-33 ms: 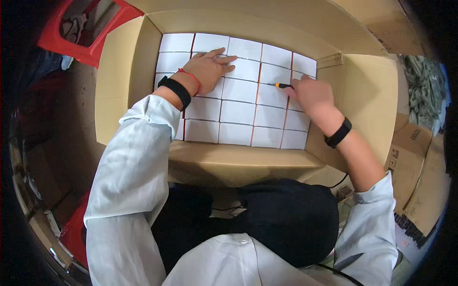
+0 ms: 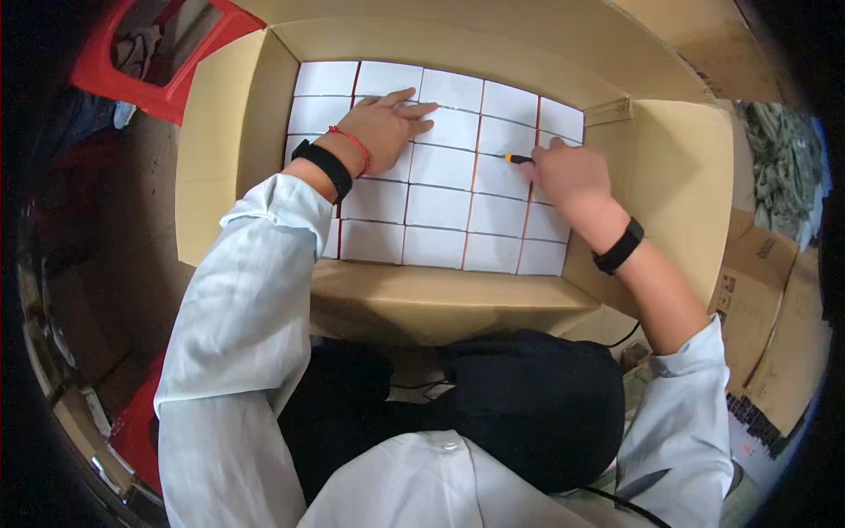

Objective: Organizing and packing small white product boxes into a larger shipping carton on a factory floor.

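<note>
Rows of small white boxes point(image 2: 440, 167) fill an open cardboard carton point(image 2: 440, 295), with orange-red edges showing in some seams. My left hand point(image 2: 383, 132) lies spread on the box tops at the upper left, fingers apart, holding nothing. My right hand point(image 2: 572, 176) is closed around a slim black-and-yellow handled tool point(image 2: 519, 159) over the right-hand boxes. The tool's thin tip points left, close to a seam between boxes. Its exact kind is unclear, and my fingers hide most of the handle. Whether the tip touches a box I cannot tell.
The carton's flaps point(image 2: 673, 158) stand folded outward. A red plastic stool point(image 2: 145, 92) is at the far left. Brown cartons point(image 2: 761, 282) and dark green bundled material point(image 2: 779, 167) lie to the right. A black cable point(image 2: 627, 334) runs near my right forearm.
My right hand and the tool have shifted very slightly. My left hand stays in place on the boxes.
</note>
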`<state>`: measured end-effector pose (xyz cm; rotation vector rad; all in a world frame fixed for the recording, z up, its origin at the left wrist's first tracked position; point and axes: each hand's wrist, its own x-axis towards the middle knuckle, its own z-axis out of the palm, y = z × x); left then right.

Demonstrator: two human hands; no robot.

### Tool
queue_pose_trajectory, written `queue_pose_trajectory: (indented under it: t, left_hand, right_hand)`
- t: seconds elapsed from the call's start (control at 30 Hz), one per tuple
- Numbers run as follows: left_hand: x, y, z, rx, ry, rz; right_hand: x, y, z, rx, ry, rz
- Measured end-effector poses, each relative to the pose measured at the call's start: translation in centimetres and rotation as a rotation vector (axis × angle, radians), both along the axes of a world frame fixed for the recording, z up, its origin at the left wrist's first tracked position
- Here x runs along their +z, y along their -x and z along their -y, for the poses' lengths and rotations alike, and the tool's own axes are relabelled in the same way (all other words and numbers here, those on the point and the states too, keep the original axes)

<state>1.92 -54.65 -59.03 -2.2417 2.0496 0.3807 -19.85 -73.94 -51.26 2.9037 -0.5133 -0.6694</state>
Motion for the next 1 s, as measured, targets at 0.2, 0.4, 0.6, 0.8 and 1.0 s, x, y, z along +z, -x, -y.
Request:
queue_pose_trajectory:
  t: [0.2, 0.4, 0.6, 0.8, 1.0]
  left_hand:
    - [-0.7, 0.3, -0.7, 0.039, 0.006, -0.026]
    - [1.0, 1.3, -1.1, -0.070, -0.048, -0.114]
    - [0.3, 1.6, -2.9, -0.149, 0.035, -0.094]
    - [0.1, 2.0, -2.9, -0.105, -0.037, -0.085]
    - [1.3, 2.0, -2.4, -0.105, -0.063, -0.094]
  right_hand:
    - [1.0, 0.8, 2.3, 0.007, 0.028, -0.076]
    - [2.4, 0.6, 0.4, 0.148, -0.150, 0.209]
    - [-1.0, -0.9, -5.0, 0.127, -0.304, 0.132]
    - [-0.6, -1.0, -5.5, 0.051, -0.317, 0.070]
    - [-1.2, -0.4, -5.9, 0.104, -0.266, 0.127]
